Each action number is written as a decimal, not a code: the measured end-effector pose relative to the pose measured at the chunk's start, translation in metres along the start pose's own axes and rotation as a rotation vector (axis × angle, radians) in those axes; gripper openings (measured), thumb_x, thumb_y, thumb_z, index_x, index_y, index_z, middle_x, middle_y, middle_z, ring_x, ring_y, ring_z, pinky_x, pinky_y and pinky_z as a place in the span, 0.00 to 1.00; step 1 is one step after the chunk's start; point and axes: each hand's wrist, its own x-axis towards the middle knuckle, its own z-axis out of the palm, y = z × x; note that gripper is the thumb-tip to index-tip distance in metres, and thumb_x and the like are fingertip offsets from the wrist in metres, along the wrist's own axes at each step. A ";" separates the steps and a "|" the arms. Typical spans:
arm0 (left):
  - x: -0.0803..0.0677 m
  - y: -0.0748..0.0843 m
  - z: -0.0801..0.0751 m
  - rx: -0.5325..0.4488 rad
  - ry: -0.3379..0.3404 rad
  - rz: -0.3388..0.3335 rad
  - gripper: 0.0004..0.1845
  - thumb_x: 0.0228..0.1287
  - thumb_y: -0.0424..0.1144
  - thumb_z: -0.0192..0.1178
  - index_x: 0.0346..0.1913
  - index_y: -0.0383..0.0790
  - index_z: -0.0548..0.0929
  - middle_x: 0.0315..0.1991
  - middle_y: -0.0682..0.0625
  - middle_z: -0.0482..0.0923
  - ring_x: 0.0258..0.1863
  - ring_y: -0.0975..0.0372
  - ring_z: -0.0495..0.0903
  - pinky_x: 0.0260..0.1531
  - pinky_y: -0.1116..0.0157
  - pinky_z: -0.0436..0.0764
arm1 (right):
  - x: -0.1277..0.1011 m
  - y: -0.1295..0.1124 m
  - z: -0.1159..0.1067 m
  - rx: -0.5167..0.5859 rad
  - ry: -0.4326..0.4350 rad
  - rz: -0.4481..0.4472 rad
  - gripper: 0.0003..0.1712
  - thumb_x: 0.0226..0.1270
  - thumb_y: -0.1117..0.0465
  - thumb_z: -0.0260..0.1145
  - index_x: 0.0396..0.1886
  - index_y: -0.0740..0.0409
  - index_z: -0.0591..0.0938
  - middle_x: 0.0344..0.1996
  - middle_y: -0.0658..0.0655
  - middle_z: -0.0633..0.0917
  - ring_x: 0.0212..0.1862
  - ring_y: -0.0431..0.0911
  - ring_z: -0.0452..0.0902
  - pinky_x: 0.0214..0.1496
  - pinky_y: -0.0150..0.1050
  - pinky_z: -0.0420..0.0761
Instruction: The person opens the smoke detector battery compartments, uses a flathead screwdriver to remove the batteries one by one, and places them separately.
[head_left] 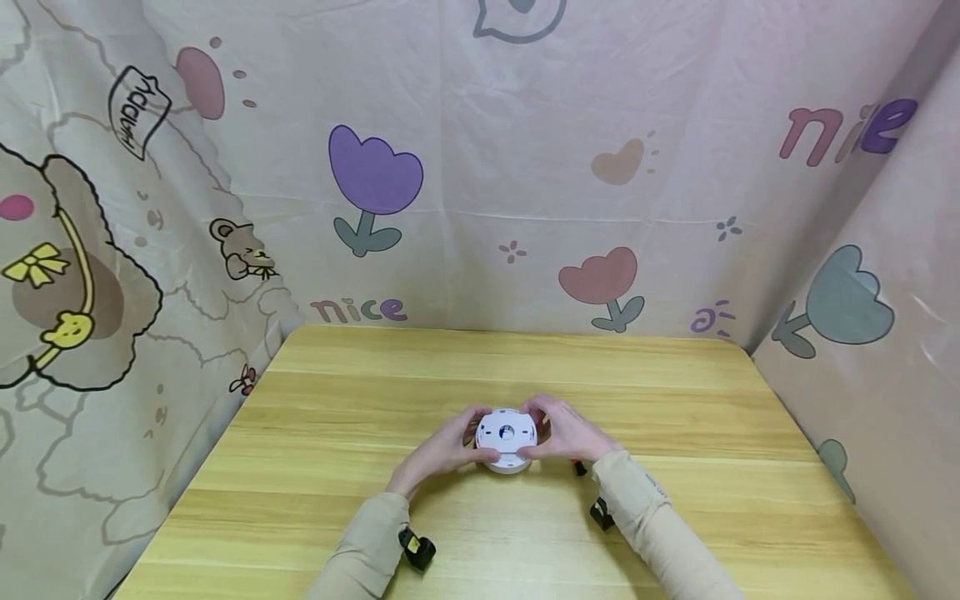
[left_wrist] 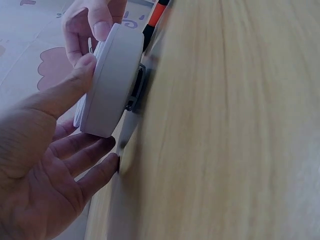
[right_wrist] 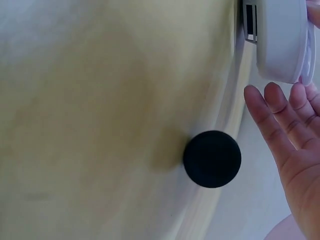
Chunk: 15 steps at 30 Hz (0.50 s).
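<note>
Smoke detector [left_wrist: 112, 82], slotted plate [head_left: 495, 444] up, is on or just above the counter [head_left: 510, 533], its sides pinched by left hand [head_left: 448, 444] and right hand [head_left: 566, 431]; handling the plate seems the step, calling next for steady, even grips.

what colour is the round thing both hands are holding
White; the round device shows best in the head view, its slotted face up.
</note>
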 end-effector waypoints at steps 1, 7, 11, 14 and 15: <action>0.000 0.000 0.001 0.006 0.002 -0.001 0.43 0.60 0.46 0.72 0.73 0.34 0.64 0.72 0.35 0.68 0.72 0.44 0.69 0.74 0.47 0.69 | -0.001 0.000 0.000 0.006 0.001 0.005 0.31 0.47 0.53 0.82 0.48 0.58 0.79 0.35 0.49 0.82 0.36 0.44 0.79 0.39 0.32 0.85; -0.001 0.002 0.003 0.051 0.002 0.018 0.48 0.55 0.49 0.76 0.74 0.37 0.63 0.72 0.38 0.70 0.72 0.47 0.71 0.74 0.48 0.70 | -0.005 0.001 -0.001 0.014 0.039 0.019 0.31 0.45 0.53 0.83 0.48 0.58 0.80 0.36 0.49 0.83 0.37 0.37 0.77 0.41 0.30 0.84; -0.001 0.003 0.003 0.091 0.015 0.039 0.51 0.53 0.50 0.77 0.75 0.35 0.62 0.71 0.37 0.70 0.71 0.47 0.72 0.72 0.47 0.71 | -0.008 0.002 -0.002 0.030 0.075 0.010 0.29 0.45 0.54 0.82 0.46 0.57 0.80 0.35 0.49 0.84 0.37 0.35 0.77 0.42 0.30 0.84; -0.001 0.003 0.004 0.107 0.023 0.040 0.52 0.52 0.50 0.77 0.75 0.33 0.62 0.71 0.36 0.70 0.70 0.46 0.72 0.72 0.46 0.71 | -0.010 0.004 -0.004 0.041 0.086 0.017 0.28 0.46 0.55 0.82 0.45 0.56 0.80 0.35 0.48 0.84 0.37 0.35 0.77 0.44 0.30 0.84; -0.001 0.003 0.004 0.112 0.024 0.038 0.52 0.52 0.50 0.77 0.75 0.33 0.62 0.71 0.36 0.70 0.70 0.45 0.72 0.72 0.46 0.71 | -0.011 0.005 -0.005 0.044 0.087 0.020 0.28 0.46 0.55 0.82 0.45 0.56 0.80 0.35 0.48 0.84 0.37 0.35 0.77 0.44 0.30 0.84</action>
